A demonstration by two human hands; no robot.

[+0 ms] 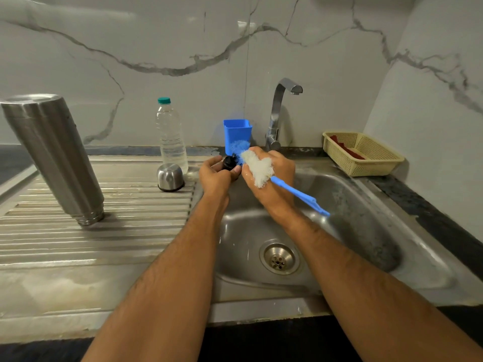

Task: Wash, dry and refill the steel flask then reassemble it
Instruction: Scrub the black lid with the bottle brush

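Note:
The steel flask body (53, 158) stands upside down on the ribbed draining board at the left. Its steel cup lid (170, 177) sits mouth down near the sink's left rim. Over the basin's back edge my left hand (215, 176) grips a small black stopper (229, 163). My right hand (271, 176) holds a blue bottle brush (261, 168) with white and blue bristles, and the bristle tip touches the stopper. The brush handle (303, 198) points down to the right.
A clear water bottle (171, 137) with a teal cap stands behind the cup lid. A blue plastic holder (237, 131) and the tap (281, 113) are at the back. A beige basket (363, 152) sits on the right counter. The sink basin (360, 218) has its drain (279, 258) in the middle.

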